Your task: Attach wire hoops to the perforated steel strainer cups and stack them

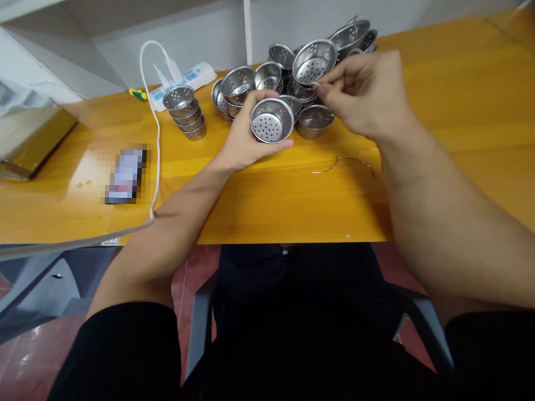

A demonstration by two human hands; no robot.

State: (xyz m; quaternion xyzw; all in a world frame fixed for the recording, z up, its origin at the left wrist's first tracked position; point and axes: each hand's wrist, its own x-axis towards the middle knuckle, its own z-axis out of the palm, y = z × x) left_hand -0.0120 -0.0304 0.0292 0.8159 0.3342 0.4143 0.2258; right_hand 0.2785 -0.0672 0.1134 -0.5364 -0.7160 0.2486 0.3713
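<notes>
My left hand [244, 140] is closed around a small perforated metal cup [270, 127], its open mouth turned toward me and its holed bottom showing. To the right and higher up, my right hand [368, 94] pinches a thin wire [316, 84], whose light tip sticks out past the thumb and forefinger. That tip is close to a perforated cup [315, 62] in the pile; whether they touch I cannot tell. A thin curved strand of wire [339, 160] shows on the yellow table below my right hand. Any link between it and the pinched piece is hidden.
Several perforated metal cups [239, 85] are heaped along the wall. A separate stack of cups [191, 119] stands left, before a power strip [197, 75]. A white cable [158, 156] runs to the front edge. A phone [127, 175] and a box [28, 139] lie farther left.
</notes>
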